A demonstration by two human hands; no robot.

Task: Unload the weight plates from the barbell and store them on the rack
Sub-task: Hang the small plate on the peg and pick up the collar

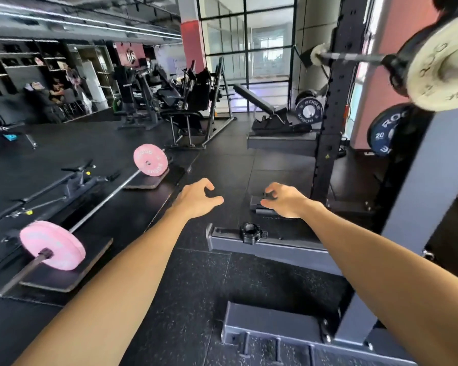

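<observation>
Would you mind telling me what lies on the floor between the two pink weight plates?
In the head view, only the steel barbell shaft joins the near pink plate and far pink plate; beneath it, bare black rubber floor.

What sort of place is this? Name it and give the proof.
A gym, most likely its free-weight area. A barbell with pink plates lies on the rubber floor, a squat rack holds a loaded bar, and an adjustable bench stands behind.

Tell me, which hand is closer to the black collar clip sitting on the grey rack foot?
Right. The right hand hangs just above and slightly right of the collar clip; the left hand hangs farther off, up and to its left. Neither touches it.
</observation>
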